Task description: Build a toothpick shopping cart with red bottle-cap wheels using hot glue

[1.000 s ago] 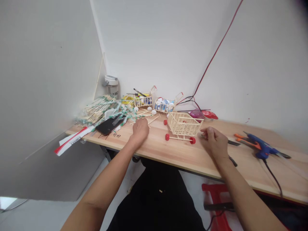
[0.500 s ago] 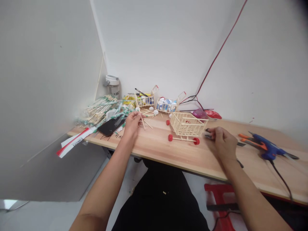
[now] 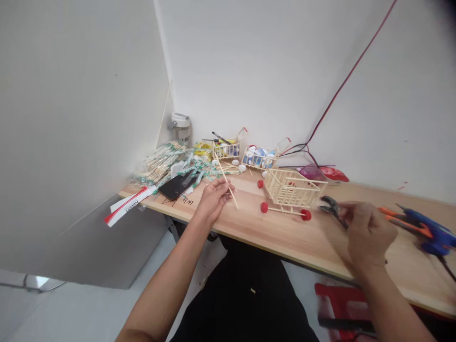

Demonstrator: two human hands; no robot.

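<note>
My left hand point(image 3: 214, 198) pinches a thin wooden stick point(image 3: 225, 178), slanting up and away above the table. To its right stands a small cart point(image 3: 292, 187) built of wooden sticks, with red wheels point(image 3: 305, 215) that look like bottle caps. Beside the cart's right end, my right hand point(image 3: 370, 230) is closed around small pliers point(image 3: 330, 207) with dark jaws pointing left. Motion blurs this hand, and its grip hides the pliers' handles.
Two finished-looking stick carts, one holding pens point(image 3: 228, 149) and one holding caps point(image 3: 258, 156), stand near the wall. Packaged sticks point(image 3: 162, 161) and a black phone point(image 3: 178, 184) lie left. A blue glue gun point(image 3: 429, 228) and an orange-handled tool point(image 3: 406, 221) lie right.
My left hand has lifted a stick off the table, away from the loose sticks. My right hand has picked up the pliers and shifted right. The view has turned slightly left.
</note>
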